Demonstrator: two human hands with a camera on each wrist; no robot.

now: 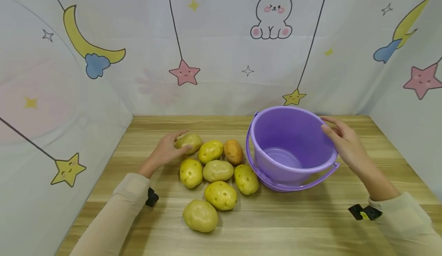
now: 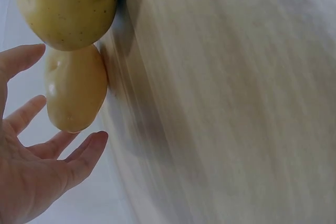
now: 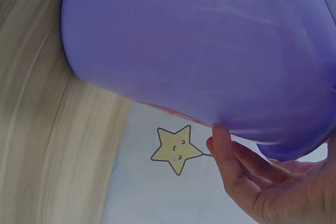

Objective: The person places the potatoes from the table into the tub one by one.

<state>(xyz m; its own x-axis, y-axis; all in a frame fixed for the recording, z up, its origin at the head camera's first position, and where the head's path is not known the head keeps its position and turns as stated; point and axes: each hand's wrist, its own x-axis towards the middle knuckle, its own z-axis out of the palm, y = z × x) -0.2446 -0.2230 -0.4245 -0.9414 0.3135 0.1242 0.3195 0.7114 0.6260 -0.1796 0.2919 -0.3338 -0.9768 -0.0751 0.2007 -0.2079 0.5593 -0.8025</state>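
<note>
My left hand [image 1: 167,148] reaches around the far-left potato [image 1: 193,142], thumb on its near side and fingers beyond it. The left wrist view shows these fingers [image 2: 86,158] spread about a smooth, pale yellow potato [image 2: 76,93], with gaps between hand and potato. On the right, my right hand [image 1: 345,142] grips the rim of a purple bucket [image 1: 279,177], thumb over the rim and fingers outside. The bucket's inside holds nothing, and its handle [image 1: 304,187] hangs down at the front. In the right wrist view, fingertips [image 3: 221,135] touch the bucket's outer wall [image 3: 184,51].
Several more yellow potatoes, including a front one [image 1: 200,215] and a browner one [image 1: 233,152], lie grouped left of the bucket. All lie on a wood-grain table [image 1: 276,225]. White cloth walls [image 1: 214,98] printed with stars and a rabbit enclose the back and sides.
</note>
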